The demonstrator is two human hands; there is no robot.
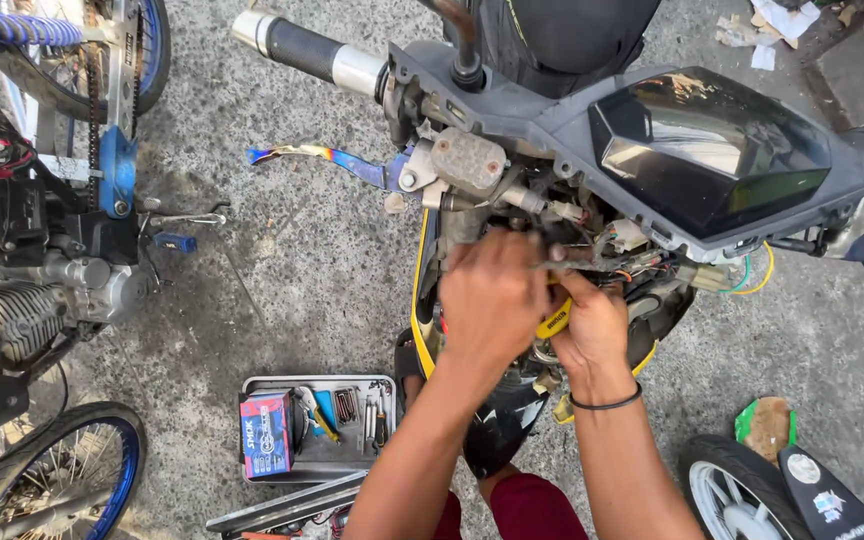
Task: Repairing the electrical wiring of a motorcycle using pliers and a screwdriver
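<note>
Over at nine o'clock stands a stripped motorcycle [32, 270] with blue-rimmed wheels. Toward six o'clock a grey tool tray [318, 428] lies on the concrete, holding a small red-and-blue box [266, 433] and hand tools. At centre, the left hand [492, 300] is curled closed, pinching a thin metal part among the wiring [642, 262] behind the scooter's headlight panel [712, 150]. Just beside it, at about four o'clock from it, the right hand [590, 332] is wrapped tight around a yellow-handled tool [555, 320]. A coloured brake lever [322, 158] juts toward ten o'clock.
</note>
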